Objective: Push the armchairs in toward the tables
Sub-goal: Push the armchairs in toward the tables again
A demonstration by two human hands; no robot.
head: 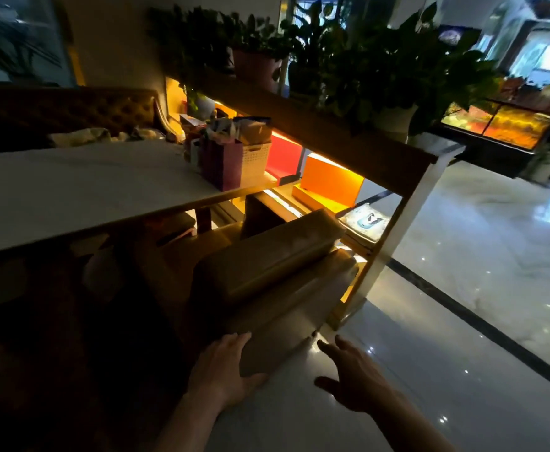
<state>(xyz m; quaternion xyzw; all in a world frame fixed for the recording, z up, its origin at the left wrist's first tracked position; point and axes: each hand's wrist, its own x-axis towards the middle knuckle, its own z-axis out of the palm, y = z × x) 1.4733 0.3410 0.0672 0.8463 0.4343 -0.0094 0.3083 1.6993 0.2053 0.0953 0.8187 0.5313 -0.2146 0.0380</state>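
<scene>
Tan, smooth upholstery covers the blocky padded armchair, which sits low in the middle of the view with its front already tucked part-way beneath the long white-topped table, its back angled out over the glossy pale floor. The left hand lies flat against the near corner of the chair's back, fingers spread and wrapped loosely over the edge, pressing rather than gripping. The right hand hovers just beside the chair over the floor, fingers splayed wide, holding nothing and not touching the upholstery.

The main risk, as I judge it, is a lopsided push: with only one palm on one corner, the chair could swivel instead of sliding straight, swinging its far side into the wooden shelf frame with its white upright post, which stands close against the chair's right. The polished floor looks slick, so a firm shove may carry the chair further than meant and knock its arm against the table's edge or legs, hidden in deep shadow. A jolt to the table could topple the purple paper gift bag and the white perforated basket standing near its far end. The leafy potted plants on the shelf top could also be shaken.
</scene>
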